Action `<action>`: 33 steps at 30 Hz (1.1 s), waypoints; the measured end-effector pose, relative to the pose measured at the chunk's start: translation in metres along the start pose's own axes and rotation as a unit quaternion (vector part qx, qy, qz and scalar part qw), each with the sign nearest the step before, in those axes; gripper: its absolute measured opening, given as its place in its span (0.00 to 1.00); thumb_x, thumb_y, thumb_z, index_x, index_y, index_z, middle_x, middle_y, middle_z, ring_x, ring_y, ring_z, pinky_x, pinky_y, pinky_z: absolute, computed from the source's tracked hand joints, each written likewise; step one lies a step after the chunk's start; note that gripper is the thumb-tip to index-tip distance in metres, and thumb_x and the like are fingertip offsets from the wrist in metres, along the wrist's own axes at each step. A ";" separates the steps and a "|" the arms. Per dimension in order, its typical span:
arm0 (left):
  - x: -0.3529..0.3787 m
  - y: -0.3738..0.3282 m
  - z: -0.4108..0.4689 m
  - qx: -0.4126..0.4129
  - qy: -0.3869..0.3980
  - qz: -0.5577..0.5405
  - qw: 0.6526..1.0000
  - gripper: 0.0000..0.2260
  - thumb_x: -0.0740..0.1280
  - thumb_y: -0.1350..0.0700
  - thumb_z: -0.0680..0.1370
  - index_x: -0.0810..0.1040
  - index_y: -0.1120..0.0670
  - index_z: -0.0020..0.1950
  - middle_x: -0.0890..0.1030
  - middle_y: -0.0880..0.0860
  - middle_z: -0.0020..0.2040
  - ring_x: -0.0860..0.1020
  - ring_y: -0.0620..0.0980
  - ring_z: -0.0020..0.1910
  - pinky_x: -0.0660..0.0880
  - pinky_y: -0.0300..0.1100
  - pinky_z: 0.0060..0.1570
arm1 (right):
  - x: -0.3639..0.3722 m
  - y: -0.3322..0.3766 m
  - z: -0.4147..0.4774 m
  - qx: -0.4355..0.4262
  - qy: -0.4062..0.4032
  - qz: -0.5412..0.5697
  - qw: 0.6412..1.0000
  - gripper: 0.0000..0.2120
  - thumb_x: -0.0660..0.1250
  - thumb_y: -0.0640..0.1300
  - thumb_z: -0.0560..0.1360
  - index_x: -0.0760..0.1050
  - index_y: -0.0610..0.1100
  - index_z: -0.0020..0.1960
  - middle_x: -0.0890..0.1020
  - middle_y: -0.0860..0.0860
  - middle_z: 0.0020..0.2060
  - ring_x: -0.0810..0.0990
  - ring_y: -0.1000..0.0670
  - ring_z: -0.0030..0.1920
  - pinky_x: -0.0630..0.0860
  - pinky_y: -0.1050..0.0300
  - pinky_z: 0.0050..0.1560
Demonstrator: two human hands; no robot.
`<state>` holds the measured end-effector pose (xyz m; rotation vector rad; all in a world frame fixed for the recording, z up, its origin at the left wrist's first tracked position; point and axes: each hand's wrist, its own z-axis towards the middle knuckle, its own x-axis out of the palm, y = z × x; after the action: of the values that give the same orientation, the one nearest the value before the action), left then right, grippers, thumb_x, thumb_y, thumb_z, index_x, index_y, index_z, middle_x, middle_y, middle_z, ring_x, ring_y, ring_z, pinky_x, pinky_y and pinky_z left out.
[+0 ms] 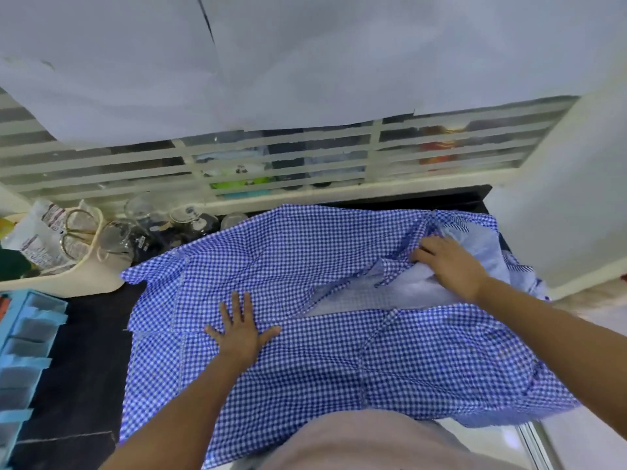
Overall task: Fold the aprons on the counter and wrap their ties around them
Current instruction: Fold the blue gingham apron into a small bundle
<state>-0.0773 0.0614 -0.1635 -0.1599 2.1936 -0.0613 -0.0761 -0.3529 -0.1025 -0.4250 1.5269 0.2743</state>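
Soft, even, cool-toned light falls across the scene, and shadows are faint. Wide-angle distortion bends the edges. The far cream slatted window [271,157] and the clear glass jars [149,215] at far left look smeared.

A blue-and-white checked apron [305,300] lies spread, rumpled, over the dark counter [84,368], pale underside showing.

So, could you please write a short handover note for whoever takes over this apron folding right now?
Left grip: flat, fingers spread, pressing the blue checked apron onto the dark counter.
Right grip: resting on the pale turned-back underside at the apron's right side; unclear whether it pinches cloth.
Done: apron spread across the counter, one part turned over.
Left: finish the folds, then wrap the ties round it. I cannot pick out the ties.
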 end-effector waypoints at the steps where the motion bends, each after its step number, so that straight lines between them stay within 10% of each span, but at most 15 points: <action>1: 0.000 0.002 0.000 0.003 -0.003 -0.003 1.000 0.46 0.53 0.29 0.73 0.31 0.52 0.76 0.31 0.53 0.76 0.35 0.60 0.76 0.44 0.71 0.68 | -0.001 -0.006 -0.010 0.007 -0.028 -0.012 1.000 0.16 0.67 0.33 0.59 0.78 0.40 0.47 0.77 0.44 0.41 0.74 0.43 0.40 0.63 0.51 0.41; 6: 0.002 0.001 -0.002 0.002 -0.006 0.005 1.000 0.45 0.53 0.30 0.74 0.32 0.52 0.76 0.31 0.53 0.76 0.35 0.60 0.75 0.44 0.71 0.68 | 0.012 -0.024 -0.072 0.124 0.009 -0.078 0.989 0.13 0.72 0.32 0.59 0.80 0.41 0.43 0.79 0.43 0.39 0.78 0.41 0.37 0.65 0.48 0.44; 10: -0.004 -0.004 0.000 -0.005 -0.009 0.038 0.999 0.46 0.55 0.30 0.74 0.35 0.54 0.77 0.35 0.56 0.77 0.39 0.63 0.76 0.48 0.69 0.69 | 0.006 -0.030 -0.100 0.363 0.275 -0.113 0.883 0.13 0.61 0.47 0.77 0.74 0.49 0.60 0.76 0.50 0.60 0.73 0.47 0.62 0.64 0.52 0.64; 18: -0.020 -0.018 0.002 -0.028 0.007 0.078 0.997 0.47 0.59 0.33 0.74 0.38 0.58 0.77 0.40 0.60 0.78 0.43 0.64 0.76 0.53 0.61 0.72 | -0.034 -0.075 -0.076 0.514 0.360 -0.043 0.777 0.21 0.59 0.48 0.78 0.70 0.43 0.69 0.70 0.44 0.70 0.68 0.41 0.69 0.56 0.39 0.73; 23: -0.015 -0.026 -0.004 0.066 -0.080 0.096 0.990 0.38 0.63 0.43 0.78 0.45 0.54 0.78 0.45 0.58 0.78 0.47 0.60 0.77 0.53 0.58 0.74 | -0.055 -0.036 -0.037 0.391 0.258 -0.054 0.882 0.06 0.59 0.39 0.77 0.75 0.45 0.48 0.78 0.47 0.48 0.75 0.43 0.57 0.66 0.45 0.67; 25: -0.011 -0.031 -0.007 0.081 -0.071 0.094 0.990 0.33 0.62 0.47 0.80 0.46 0.52 0.79 0.50 0.55 0.78 0.52 0.57 0.76 0.54 0.58 0.73 | -0.047 -0.011 -0.023 0.310 0.163 0.048 0.935 0.08 0.63 0.39 0.76 0.75 0.44 0.55 0.78 0.46 0.51 0.77 0.43 0.54 0.74 0.50 0.57; 28: -0.007 -0.032 -0.007 0.060 -0.030 0.068 0.995 0.30 0.58 0.49 0.82 0.46 0.53 0.79 0.48 0.52 0.79 0.52 0.55 0.76 0.55 0.59 0.73 | -0.017 0.029 -0.003 0.192 0.153 0.220 0.944 0.17 0.67 0.42 0.77 0.73 0.46 0.65 0.75 0.49 0.62 0.74 0.47 0.60 0.72 0.53 0.59; 33: -0.003 -0.026 -0.006 0.075 -0.039 0.016 0.996 0.31 0.62 0.51 0.81 0.48 0.54 0.79 0.50 0.53 0.79 0.52 0.55 0.77 0.61 0.53 0.71 | 0.026 0.056 0.004 0.185 0.221 0.193 0.938 0.22 0.64 0.36 0.77 0.67 0.45 0.69 0.71 0.47 0.65 0.73 0.43 0.61 0.72 0.49 0.57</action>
<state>-0.0777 0.0365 -0.1548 -0.0427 2.1035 -0.1973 -0.0954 -0.3030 -0.1342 0.1306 2.0566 0.1945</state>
